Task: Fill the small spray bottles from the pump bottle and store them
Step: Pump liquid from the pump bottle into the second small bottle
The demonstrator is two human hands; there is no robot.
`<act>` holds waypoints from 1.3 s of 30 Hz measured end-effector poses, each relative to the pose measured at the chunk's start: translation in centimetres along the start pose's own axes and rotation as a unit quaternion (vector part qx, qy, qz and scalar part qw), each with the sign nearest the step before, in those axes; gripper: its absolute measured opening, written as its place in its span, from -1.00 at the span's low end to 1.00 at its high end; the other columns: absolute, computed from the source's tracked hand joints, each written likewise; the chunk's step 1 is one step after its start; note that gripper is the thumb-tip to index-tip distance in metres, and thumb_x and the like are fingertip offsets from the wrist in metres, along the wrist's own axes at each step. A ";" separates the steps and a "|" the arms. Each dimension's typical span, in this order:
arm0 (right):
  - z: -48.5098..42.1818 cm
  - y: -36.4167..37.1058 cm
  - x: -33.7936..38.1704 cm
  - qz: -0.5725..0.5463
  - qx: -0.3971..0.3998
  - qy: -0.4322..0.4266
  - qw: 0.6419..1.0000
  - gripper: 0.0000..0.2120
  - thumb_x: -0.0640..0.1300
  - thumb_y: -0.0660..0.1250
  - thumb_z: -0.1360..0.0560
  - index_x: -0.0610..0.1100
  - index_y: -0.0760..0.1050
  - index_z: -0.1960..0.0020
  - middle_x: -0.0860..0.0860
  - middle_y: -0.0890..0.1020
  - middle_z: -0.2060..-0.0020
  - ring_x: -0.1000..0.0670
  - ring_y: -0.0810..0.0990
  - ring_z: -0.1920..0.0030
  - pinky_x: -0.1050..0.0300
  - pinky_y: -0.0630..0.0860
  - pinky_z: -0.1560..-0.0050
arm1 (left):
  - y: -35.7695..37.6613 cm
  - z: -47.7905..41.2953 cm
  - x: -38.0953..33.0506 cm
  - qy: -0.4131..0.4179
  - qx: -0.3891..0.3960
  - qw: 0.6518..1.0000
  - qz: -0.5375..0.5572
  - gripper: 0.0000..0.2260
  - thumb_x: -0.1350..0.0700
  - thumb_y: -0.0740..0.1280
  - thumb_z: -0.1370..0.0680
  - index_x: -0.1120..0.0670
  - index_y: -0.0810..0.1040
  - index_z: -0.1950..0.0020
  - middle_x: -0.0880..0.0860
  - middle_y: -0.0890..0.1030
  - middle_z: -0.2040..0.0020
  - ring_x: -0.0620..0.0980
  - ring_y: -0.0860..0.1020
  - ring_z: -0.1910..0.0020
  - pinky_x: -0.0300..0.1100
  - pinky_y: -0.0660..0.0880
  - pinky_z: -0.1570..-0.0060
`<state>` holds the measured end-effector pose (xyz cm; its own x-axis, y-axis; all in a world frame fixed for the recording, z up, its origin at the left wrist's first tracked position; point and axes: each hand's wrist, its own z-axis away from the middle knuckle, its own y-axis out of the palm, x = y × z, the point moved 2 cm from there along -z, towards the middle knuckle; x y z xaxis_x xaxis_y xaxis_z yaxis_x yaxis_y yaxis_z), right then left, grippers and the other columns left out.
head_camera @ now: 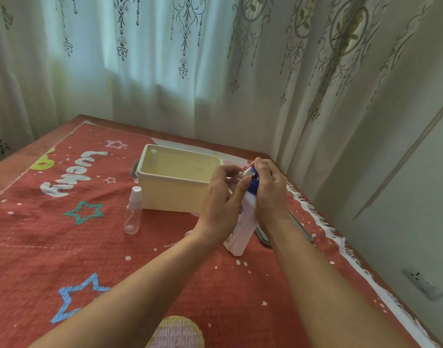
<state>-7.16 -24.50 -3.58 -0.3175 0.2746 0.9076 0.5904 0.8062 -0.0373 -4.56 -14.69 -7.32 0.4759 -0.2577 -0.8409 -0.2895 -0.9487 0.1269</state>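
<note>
Left of centre, one capped spray bottle (pixel 133 214) stands on the red star-print cloth (pixel 64 242) just beside the single cream box (pixel 170 194), where a pale shape in the far corner may be another. At centre right, the left hand (pixel 221 204) pinches a clear little bottle (pixel 245 172), mostly hidden by fingers, at the blue head of the one white pump bottle (pixel 243 222). The right hand (pixel 270 192) is clenched round that head, covering its nozzle.

Dim, soft daylight thru curtain (pixel 140 59); hands slightly blurred, wide-angle bend at edges.
</note>
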 end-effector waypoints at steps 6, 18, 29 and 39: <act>-0.3 -0.1 -0.3 -0.013 -0.001 0.001 1.000 -0.77 -0.09 0.26 -0.62 -0.05 0.54 0.20 0.04 0.56 0.26 0.00 0.52 0.18 0.03 0.51 0.06 | 0.0 -0.1 0.2 0.009 -0.001 1.000 -0.005 -0.81 0.06 0.34 -0.61 0.02 0.47 -0.20 0.03 0.59 -0.04 0.02 0.59 -0.04 0.05 0.56 -0.09; -0.2 0.0 -0.2 -0.027 0.001 0.016 1.000 -0.78 -0.05 0.27 -0.63 -0.08 0.52 0.17 0.04 0.56 0.27 0.05 0.54 0.23 0.12 0.52 0.11 | 0.0 -0.1 0.1 0.013 -0.004 1.000 -0.012 -0.82 0.07 0.34 -0.62 0.02 0.47 -0.20 0.03 0.59 -0.04 0.01 0.58 -0.06 0.05 0.56 -0.11; -0.1 0.0 0.0 -0.018 0.005 0.021 1.000 -0.74 0.03 0.27 -0.63 -0.11 0.53 0.13 -0.04 0.57 0.21 -0.05 0.55 0.15 0.05 0.55 0.02 | 0.1 -0.2 0.0 0.015 -0.004 1.000 -0.010 -0.82 0.06 0.34 -0.61 0.02 0.47 -0.19 0.02 0.59 -0.05 -0.01 0.59 -0.07 0.00 0.57 -0.11; 0.1 0.0 0.4 -0.028 -0.008 0.025 0.999 -0.78 -0.07 0.27 -0.63 -0.11 0.54 0.14 0.06 0.58 0.27 0.00 0.55 0.16 0.08 0.53 0.05 | 0.0 0.0 -0.2 0.015 -0.004 1.000 -0.008 -0.84 0.07 0.34 -0.61 0.00 0.47 -0.17 0.00 0.59 -0.02 0.00 0.59 -0.01 -0.10 0.57 -0.02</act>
<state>-7.38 -24.28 -3.24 -0.3122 0.2028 0.9281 0.5849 0.8109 0.0196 -4.63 -14.67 -7.14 0.5053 -0.2484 -0.8264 -0.2755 -0.9540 0.1183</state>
